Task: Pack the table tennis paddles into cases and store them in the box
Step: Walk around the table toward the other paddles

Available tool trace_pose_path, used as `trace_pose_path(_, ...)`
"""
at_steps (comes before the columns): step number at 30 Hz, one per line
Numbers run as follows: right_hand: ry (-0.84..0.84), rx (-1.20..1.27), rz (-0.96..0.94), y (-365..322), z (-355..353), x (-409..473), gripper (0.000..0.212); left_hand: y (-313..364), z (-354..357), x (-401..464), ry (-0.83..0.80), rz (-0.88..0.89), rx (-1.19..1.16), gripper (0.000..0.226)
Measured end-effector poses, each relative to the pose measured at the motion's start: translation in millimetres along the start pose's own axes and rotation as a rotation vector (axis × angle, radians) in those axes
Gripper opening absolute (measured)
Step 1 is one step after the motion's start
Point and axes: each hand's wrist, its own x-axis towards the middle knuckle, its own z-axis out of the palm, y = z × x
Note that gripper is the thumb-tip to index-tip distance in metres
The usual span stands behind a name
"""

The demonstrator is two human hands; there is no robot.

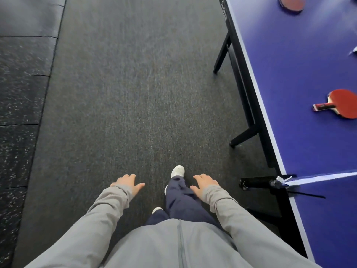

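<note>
A red paddle (342, 103) lies flat on the blue table tennis table (301, 84) at the right, its handle pointing left. Another red paddle (291, 3) rests at the table's far end, partly cut off by the top edge. My left hand (128, 183) and my right hand (204, 183) hang low over the floor in front of me, fingers apart, holding nothing. Both hands are well left of the table. No case or box is in view.
I stand on dark grey carpet (135, 93) beside the table's long left edge. The net post and clamp (270, 183) stick out from the table near my right arm. Black table legs (222, 53) stand underneath. Speckled rubber mats (17, 93) border the carpet on the left.
</note>
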Motion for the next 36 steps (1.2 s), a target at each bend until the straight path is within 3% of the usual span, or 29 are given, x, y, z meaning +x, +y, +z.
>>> trace_pose_path(9, 0.062, 0.193, 0.065, 25.5, -115.4, 92.5, 0.057, 82.9, -121.3, 94.8, 0.033, 0.064, 0.063, 0.065)
trace_pose_path(15, 0.165, 0.332, 0.174, 62.8, -182.9, 119.8, 0.055, 173.5, -202.9, 141.1, 0.093, 0.243, 0.159, 0.063)
trace_pose_path(27, 0.267, 0.606, 0.439, 98.4, -280.3, 175.5, 0.052, 335.7, -345.9, 254.2, 0.060, 0.573, 0.424, 0.062)
trace_pose_path(36, 0.415, 0.825, 0.662, 109.0, -353.0, 197.1, 0.053, 476.9, -438.9, 281.1, 0.153, 0.964, 0.601, 0.057)
